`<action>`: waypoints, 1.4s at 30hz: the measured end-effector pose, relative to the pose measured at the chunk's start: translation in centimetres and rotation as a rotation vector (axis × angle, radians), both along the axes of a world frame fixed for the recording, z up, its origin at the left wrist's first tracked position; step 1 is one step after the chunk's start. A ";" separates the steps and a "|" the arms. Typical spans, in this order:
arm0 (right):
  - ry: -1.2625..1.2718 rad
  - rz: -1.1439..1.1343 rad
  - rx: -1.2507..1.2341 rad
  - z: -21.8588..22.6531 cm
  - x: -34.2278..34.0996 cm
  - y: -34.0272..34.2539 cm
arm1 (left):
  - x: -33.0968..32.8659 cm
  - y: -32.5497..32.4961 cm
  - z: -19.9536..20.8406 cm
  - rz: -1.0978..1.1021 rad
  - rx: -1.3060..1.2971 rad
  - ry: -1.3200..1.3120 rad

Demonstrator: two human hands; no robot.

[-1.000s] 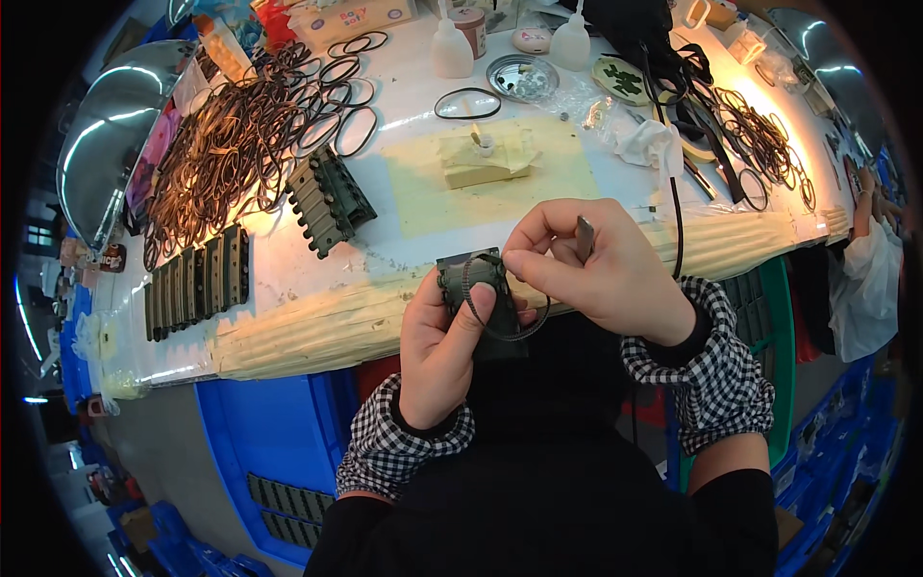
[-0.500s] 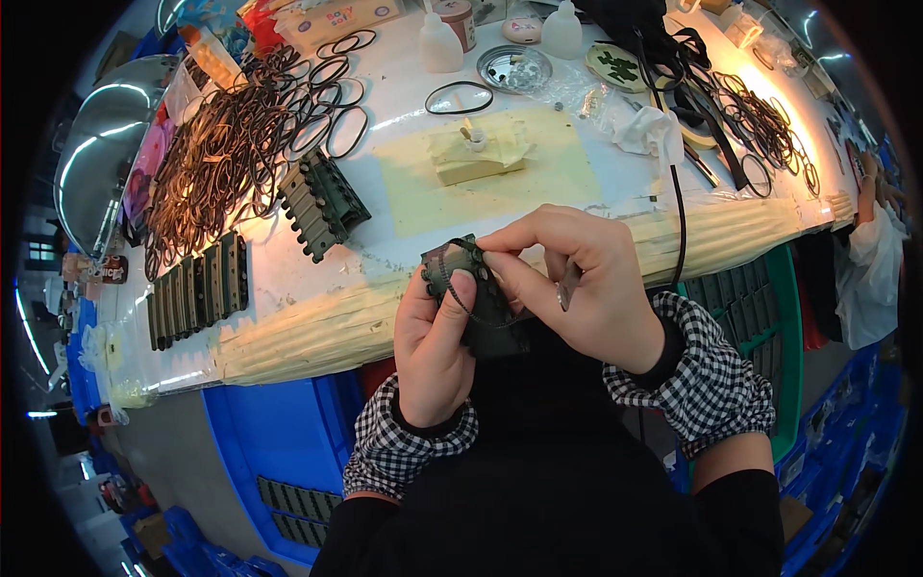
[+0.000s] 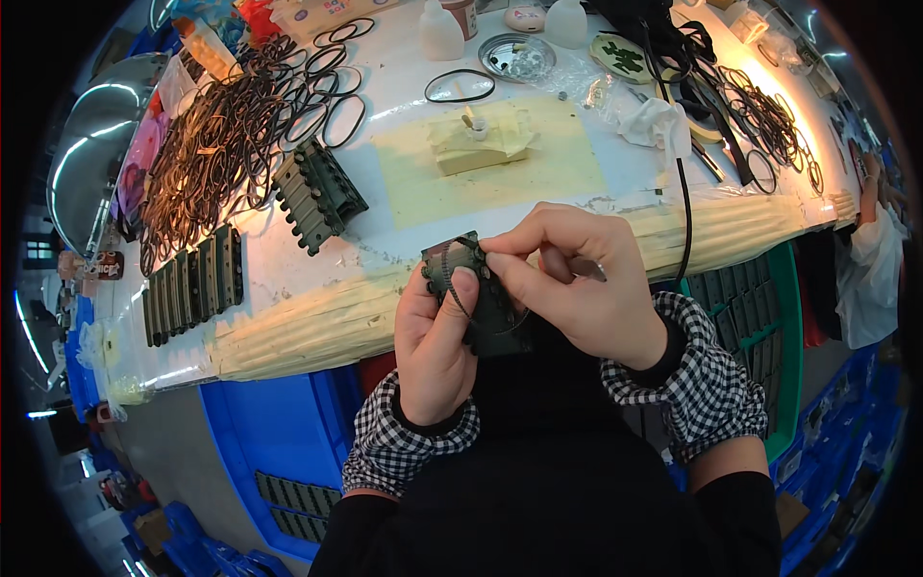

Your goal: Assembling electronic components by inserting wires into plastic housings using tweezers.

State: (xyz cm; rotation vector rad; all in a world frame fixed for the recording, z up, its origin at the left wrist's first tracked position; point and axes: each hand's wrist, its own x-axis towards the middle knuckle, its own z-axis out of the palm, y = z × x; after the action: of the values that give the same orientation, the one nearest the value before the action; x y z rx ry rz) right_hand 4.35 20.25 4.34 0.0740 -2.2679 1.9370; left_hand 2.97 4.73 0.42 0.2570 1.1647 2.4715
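My left hand (image 3: 431, 348) is closed around a dark green ridged block (image 3: 497, 322), its thumb pressed on the near face. A thin black loop (image 3: 448, 281) curves across that block. With thumb and forefinger, my right hand (image 3: 588, 284) pinches at the block's upper right edge, where the loop runs; the fingertips hide the exact grip. Something small and metallic (image 3: 598, 272) shows between the curled fingers of this hand. More ridged blocks lie on the table to the left: one set (image 3: 317, 197) beyond my left hand, and a row (image 3: 195, 287) near the table's front edge.
A tangled heap of black loops (image 3: 207, 163) covers the back left. Ahead sit a yellow taped block (image 3: 481, 154), a single loop (image 3: 460, 87), a round metal dish (image 3: 517, 60) and white bottles (image 3: 441, 34). Below the table edge are a blue bin (image 3: 260, 433) and a green bin (image 3: 790, 356).
Both hands keep nearly the same pose on the ridged block. My right fingers have shifted very slightly, and the metallic thing between them shows less. The whole view has shifted a little.
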 end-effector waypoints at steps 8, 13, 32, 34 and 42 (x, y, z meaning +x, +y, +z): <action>0.149 -0.063 -0.002 -1.5 0.4 -1.1 | -0.3 -0.4 -0.3 0.004 0.003 -0.040; 0.044 -0.067 -0.088 -1.3 0.4 -0.9 | -0.4 -0.6 -0.4 -0.036 0.017 -0.030; 0.095 -0.097 -0.024 -1.3 0.8 -1.0 | -0.4 -0.3 -0.1 -0.027 -0.021 -0.041; 0.210 -0.123 0.159 -1.6 0.8 -1.2 | -0.2 -0.2 0.1 -0.015 -0.032 -0.036; 0.021 -0.084 -0.149 -2.0 1.0 -1.3 | -0.2 0.1 -0.1 0.025 -0.016 -0.091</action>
State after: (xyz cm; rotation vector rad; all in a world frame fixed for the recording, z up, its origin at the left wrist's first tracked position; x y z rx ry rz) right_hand 5.37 18.97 2.38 -0.0176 -2.0715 2.0432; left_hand 2.79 4.79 0.31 0.1243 1.1563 2.4666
